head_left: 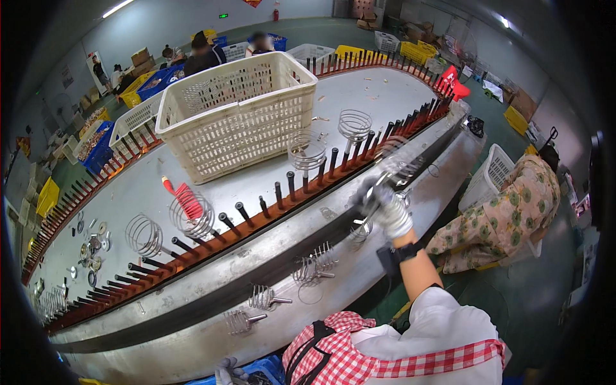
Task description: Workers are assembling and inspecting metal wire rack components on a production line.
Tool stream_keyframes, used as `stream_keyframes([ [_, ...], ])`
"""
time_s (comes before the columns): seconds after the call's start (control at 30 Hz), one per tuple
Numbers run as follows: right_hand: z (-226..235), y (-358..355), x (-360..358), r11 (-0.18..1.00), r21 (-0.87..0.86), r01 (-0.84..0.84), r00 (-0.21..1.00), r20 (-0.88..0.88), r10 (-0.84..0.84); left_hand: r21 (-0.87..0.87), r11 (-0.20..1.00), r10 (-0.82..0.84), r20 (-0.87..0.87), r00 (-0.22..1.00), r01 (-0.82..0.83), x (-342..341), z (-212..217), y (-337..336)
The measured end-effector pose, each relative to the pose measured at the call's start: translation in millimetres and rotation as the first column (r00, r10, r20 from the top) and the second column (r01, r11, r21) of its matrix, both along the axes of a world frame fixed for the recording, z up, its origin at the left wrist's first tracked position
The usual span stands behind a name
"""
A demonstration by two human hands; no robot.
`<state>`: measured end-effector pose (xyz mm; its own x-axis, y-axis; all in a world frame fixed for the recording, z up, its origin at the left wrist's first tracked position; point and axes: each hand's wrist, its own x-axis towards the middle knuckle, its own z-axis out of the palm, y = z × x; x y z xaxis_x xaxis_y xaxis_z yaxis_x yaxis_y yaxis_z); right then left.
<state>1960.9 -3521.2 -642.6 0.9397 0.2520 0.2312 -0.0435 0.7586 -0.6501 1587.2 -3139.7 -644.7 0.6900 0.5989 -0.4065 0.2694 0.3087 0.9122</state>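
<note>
Head view: right hand [388, 208], gloved, over front edge of metal table [346, 80], motion-blurred; fingers bent, but grip and opening can't be told. Blurred wire coil [399, 168] right at its fingertips, outline smeared, held or just touching unclear. Left hand [226, 372], gloved, cut off by lower edge beside blue bin [266, 367]; finger opening and any hold can't be told. Bin mostly hidden by checked apron [340, 350]. White crate [237, 131] blocks part of far pegs.

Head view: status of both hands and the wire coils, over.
Right gloved hand at blurred wire coils, grip unclear. Left gloved hand by blue crate, grip unclear. Black-tipped pegs stand beyond right hand.
</note>
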Motion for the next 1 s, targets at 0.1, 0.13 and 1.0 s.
stream_keyframes([
  [0.1, -19, -58, 85, 0.883, -0.216, 0.416, 0.909, 0.097, -0.404, -0.144, 0.985, 0.097, 0.011, 0.995, -0.094, 15, 12, -33],
  [0.13, -40, -85, 120, 0.687, -0.433, 0.583, 0.8, 0.163, -0.577, -0.143, 0.985, 0.098, 0.008, 0.995, -0.096, 19, 11, -40],
  [1.0, -209, -126, 245, 0.45, -0.866, 0.217, 0.961, 0.109, -0.255, -0.271, 0.511, 0.815, -0.149, 0.56, -0.816, -241, -190, -115],
])
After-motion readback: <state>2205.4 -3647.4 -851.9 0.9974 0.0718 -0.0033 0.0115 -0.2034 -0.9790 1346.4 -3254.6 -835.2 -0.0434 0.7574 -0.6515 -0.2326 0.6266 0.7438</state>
